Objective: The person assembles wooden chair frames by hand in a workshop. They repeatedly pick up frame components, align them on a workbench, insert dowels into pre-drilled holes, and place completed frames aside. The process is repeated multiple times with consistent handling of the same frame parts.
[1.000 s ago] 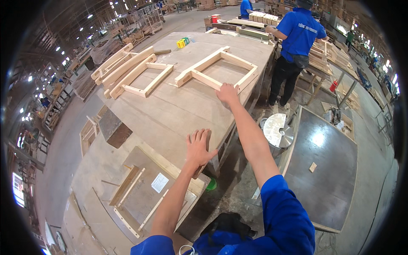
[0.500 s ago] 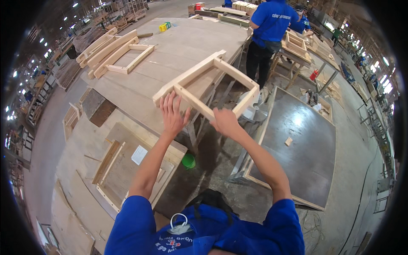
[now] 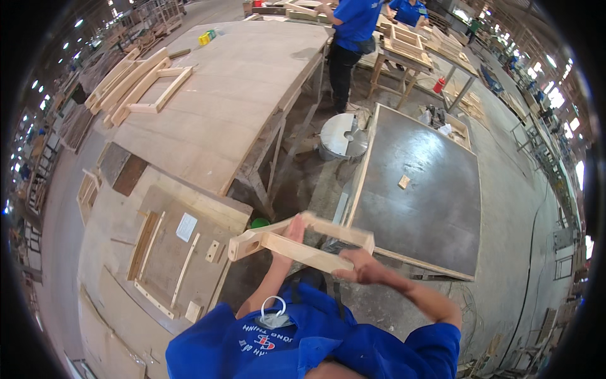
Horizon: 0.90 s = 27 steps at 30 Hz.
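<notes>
A pale wooden frame (image 3: pixel 300 251) is held tilted in front of my body, above the gap between the benches. My right hand (image 3: pixel 361 265) is closed round the near rail at its right end. My left hand (image 3: pixel 294 232) reaches behind the near rail, its fingers lying against the far rail; the near rail hides part of this hand. An oval slot shows at the frame's left end.
On the left bench (image 3: pixel 211 205) lie wooden strips, small blocks and a white paper (image 3: pixel 186 227). A large table (image 3: pixel 221 82) carries more wooden frames (image 3: pixel 154 91). The dark-topped table (image 3: pixel 420 215) bears a small block (image 3: pixel 404 182). A round metal bin (image 3: pixel 338 136) and a co-worker (image 3: pixel 350 38) stand beyond.
The wooden frame has come down and closer to my body, turning and tilting. My left hand has moved from the frame's left corner to its far rail. The view has shifted right.
</notes>
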Motion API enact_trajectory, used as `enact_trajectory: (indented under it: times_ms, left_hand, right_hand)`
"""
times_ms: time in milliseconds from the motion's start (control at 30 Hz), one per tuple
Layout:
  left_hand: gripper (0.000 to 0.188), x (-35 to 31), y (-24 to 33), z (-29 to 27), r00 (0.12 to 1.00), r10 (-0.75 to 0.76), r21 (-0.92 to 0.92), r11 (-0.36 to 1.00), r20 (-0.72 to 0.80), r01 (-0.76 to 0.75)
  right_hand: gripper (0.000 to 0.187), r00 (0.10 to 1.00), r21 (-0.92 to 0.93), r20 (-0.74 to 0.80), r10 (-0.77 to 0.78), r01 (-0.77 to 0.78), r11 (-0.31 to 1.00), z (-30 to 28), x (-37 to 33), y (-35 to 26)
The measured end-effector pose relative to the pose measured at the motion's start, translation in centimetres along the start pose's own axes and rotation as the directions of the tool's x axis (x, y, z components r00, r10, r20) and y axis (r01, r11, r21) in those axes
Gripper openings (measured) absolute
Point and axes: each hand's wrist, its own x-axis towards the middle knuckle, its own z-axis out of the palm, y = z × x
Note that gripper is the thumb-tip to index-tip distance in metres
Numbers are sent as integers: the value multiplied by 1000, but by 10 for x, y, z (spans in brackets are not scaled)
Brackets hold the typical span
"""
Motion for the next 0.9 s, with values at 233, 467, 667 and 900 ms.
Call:
enact_trajectory:
  times_ms: [233, 467, 667, 900]
  left_hand:
    - [63, -23, -38, -1, 928, 369, 631, 732, -49, -258]
    - [75, -8, -218, 71, 938, -248, 884, 341, -243, 320]
    - [89, 14, -337, 125, 731, -665, 943, 125, -151, 308]
    - [77, 30, -434, 166, 669, -730, 983, -24, -141, 181]
  right_hand:
    - [42, 863, 392, -15, 504, -459, 797, 58, -89, -3]
    - [43, 855, 448, -342, 390, -217, 867, 96, -105, -16]
    - [39, 666, 253, -737, 113, 117, 960, 46, -38, -46]
    - [35, 542, 49, -835, -98, 250, 967, -23, -40, -87]
